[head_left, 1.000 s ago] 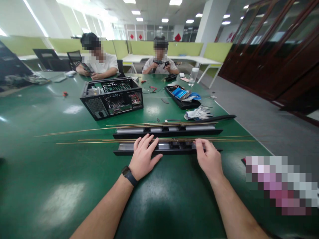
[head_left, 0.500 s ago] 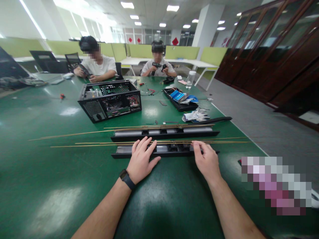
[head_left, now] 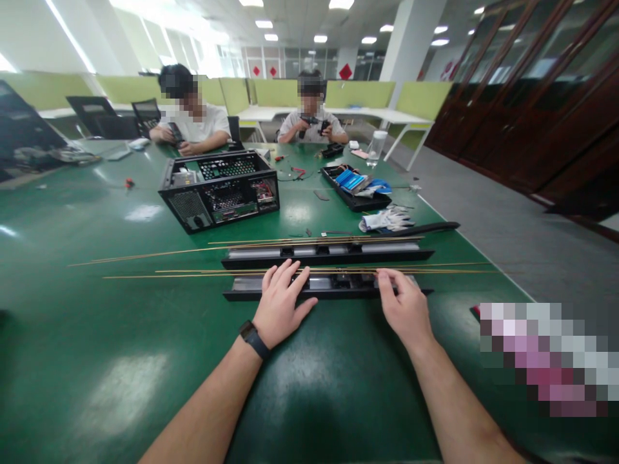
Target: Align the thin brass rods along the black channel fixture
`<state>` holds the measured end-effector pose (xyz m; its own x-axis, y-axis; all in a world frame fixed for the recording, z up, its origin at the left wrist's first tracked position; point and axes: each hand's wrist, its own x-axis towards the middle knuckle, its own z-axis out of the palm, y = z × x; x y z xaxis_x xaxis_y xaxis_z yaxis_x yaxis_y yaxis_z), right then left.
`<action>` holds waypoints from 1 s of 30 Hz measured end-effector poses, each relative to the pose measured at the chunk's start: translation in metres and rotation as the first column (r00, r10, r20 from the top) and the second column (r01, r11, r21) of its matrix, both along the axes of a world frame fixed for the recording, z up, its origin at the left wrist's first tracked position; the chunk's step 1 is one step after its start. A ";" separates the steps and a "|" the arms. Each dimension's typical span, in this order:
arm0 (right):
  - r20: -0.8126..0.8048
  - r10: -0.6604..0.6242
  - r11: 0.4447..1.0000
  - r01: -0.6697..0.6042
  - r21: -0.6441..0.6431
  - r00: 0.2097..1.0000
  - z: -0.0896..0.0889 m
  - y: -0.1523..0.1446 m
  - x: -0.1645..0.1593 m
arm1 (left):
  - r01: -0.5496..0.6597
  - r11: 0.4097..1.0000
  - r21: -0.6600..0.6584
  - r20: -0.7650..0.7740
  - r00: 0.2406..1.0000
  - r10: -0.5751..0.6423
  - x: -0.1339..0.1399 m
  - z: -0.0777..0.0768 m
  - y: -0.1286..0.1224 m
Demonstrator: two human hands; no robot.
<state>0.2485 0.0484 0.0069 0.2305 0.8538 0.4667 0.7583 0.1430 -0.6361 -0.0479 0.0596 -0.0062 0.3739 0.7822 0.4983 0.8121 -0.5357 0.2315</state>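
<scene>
Two long black channel-shaped strips lie crosswise in front of me, a near strip and a far strip, both with pale silvery insides. Thin golden rods run along the near one and stick out past both its ends. More thin rods lie over the far strip. My left hand, with a dark watch on the wrist, rests fingers spread across the near strip and its rods. Thumb and forefinger of my right hand are pinched on a golden rod near the strip's right end; the exact contact is partly hidden.
An open black computer case stands at the back left of the green table. Behind the strips are a black tray of parts, white gloves and a clear bottle. Two people sit opposite, handling dark tools.
The view has shifted slightly, so the things on the table appear a little further right and higher. Both hands keep nearly the same pose on the near strip and rods.
</scene>
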 end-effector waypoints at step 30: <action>-0.002 -0.032 0.999 0.032 -0.012 0.999 0.000 0.000 0.003 | -0.005 1.000 -0.023 0.006 1.000 0.005 0.001 0.003 -0.001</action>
<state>0.2514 0.0485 0.0068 0.2587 0.8517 0.4557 0.7609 0.1110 -0.6393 -0.0468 0.0586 -0.0032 0.3670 0.7953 0.4824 0.8135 -0.5259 0.2481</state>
